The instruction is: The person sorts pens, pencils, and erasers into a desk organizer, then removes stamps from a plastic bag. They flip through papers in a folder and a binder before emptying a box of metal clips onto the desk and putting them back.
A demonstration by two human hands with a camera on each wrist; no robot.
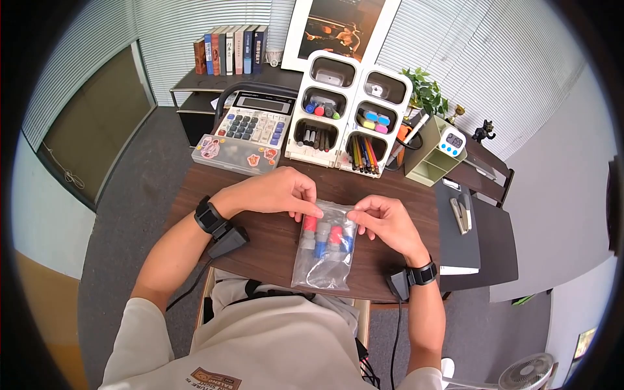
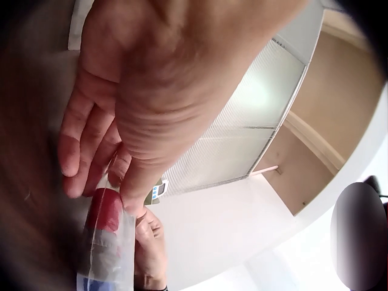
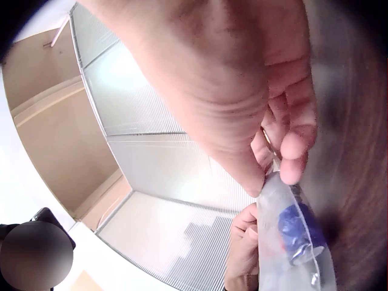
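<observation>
Both hands pinch the clear bag's top edge

The clear bag is over the near part of the desk, holding red and blue pieces. At its 11 o'clock corner, the left hand pinches the plastic between thumb and fingers; at 1 o'clock, the right hand does the same. The step in hand seems to be working the bag's top edge; whether it is sealed cannot be told. The next move likely calls for firm, level pinches at both corners, with the pieces kept toward 6 o'clock, away from the fingertips.
</observation>
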